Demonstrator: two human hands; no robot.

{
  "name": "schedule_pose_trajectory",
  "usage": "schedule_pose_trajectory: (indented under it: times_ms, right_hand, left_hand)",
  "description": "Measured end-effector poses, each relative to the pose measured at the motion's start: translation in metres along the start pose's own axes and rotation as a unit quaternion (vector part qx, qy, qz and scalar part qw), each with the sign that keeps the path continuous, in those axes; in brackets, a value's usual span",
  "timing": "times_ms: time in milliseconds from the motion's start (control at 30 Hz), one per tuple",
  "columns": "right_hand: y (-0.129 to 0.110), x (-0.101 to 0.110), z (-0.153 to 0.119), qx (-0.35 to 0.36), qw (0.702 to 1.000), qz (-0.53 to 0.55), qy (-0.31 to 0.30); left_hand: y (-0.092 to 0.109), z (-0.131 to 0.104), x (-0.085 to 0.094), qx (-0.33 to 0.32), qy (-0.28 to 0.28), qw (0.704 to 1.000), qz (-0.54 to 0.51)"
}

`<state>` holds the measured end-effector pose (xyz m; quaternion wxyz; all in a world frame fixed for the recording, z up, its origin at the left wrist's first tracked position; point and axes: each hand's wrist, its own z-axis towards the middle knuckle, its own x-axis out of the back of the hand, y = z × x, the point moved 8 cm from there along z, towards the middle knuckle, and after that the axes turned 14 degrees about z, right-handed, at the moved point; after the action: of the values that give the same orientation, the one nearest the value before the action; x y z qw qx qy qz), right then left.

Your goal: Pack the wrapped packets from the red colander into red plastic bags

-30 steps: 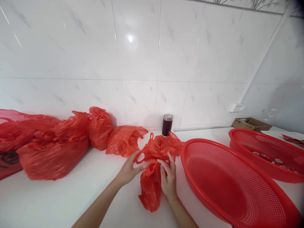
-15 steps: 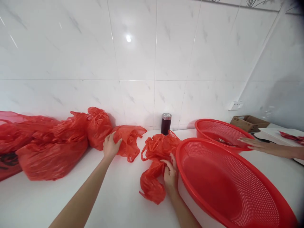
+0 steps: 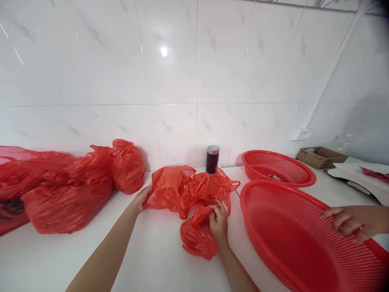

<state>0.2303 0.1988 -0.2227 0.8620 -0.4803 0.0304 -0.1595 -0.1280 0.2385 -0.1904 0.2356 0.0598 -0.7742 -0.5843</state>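
My left hand [image 3: 145,198] lies against the left side of a crumpled red plastic bag [image 3: 165,188]. Its fingers look stretched out, though the bag partly covers them. That bag touches a second crumpled red bag [image 3: 206,187] with loose handles. In front of these lies a small, bunched red plastic bag [image 3: 199,237] with a rounded bottom. My right hand [image 3: 219,223] is closed on the gathered upper part of this small bag; some fingertips are hidden in the plastic.
Full red bags [image 3: 73,202] line the left side. A dark tumbler [image 3: 212,160] stands by the wall. On the right are a large red basket [image 3: 273,235], a smaller one [image 3: 252,170] with something in it, and a cardboard box [image 3: 322,158]. Another person's hand [image 3: 352,221] reaches over the large basket.
My left hand has pushed its bag right, against the middle bag. The large basket has shifted right, and the other person's hand has moved from the smaller basket to it.
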Motion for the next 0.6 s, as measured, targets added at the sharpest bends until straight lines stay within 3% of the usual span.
schedule_pose_trajectory:
  times_ms: [100, 200, 300, 367, 600]
  right_hand:
    - [0.003, 0.001, -0.001, -0.018, 1.0, 0.011, 0.002]
    - [0.005, 0.001, -0.001, -0.027, 1.0, 0.015, 0.003]
    - [0.004, 0.0, 0.0, -0.032, 0.999, 0.014, -0.003]
    - [0.004, 0.0, 0.0, -0.037, 0.999, 0.014, -0.003]
    - [-0.001, 0.001, 0.001, -0.037, 0.999, 0.015, -0.01]
  left_hand:
    - [0.034, -0.001, -0.021, -0.026, -0.058, 0.998, 0.002]
    - [0.092, -0.004, -0.02, -0.106, -0.047, 0.993, -0.009]
    - [0.149, -0.012, -0.005, -0.2, 0.011, 0.98, -0.019]
    - [0.178, -0.02, 0.006, -0.251, 0.06, 0.966, -0.022]
    - [0.24, -0.067, 0.036, -0.378, 0.195, 0.905, 0.002]
